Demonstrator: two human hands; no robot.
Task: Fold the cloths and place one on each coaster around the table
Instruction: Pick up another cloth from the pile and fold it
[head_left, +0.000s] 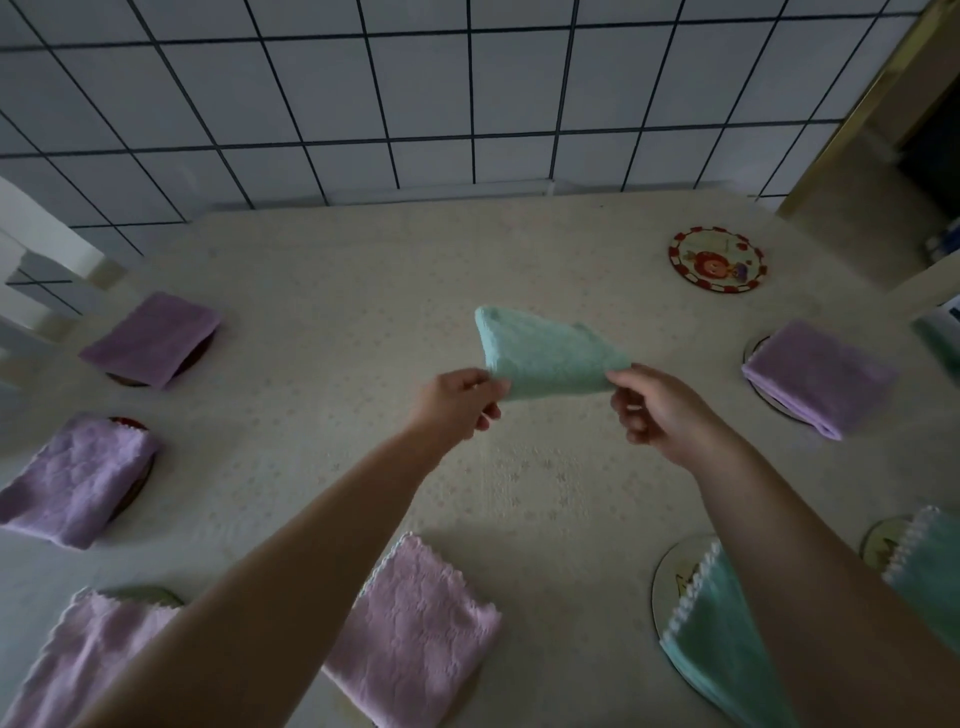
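A folded mint-green cloth hangs above the middle of the table, held by both hands. My left hand pinches its near left corner and my right hand pinches its near right corner. A round coaster with a red rim and a cartoon picture lies bare at the far right. Folded purple cloths lie on coasters at the left and right. Pink cloths and green cloths cover coasters near me.
The table has a pale patterned cover and stands against a white tiled wall. A doorway opens at the far right. A white object stands off the table's left edge.
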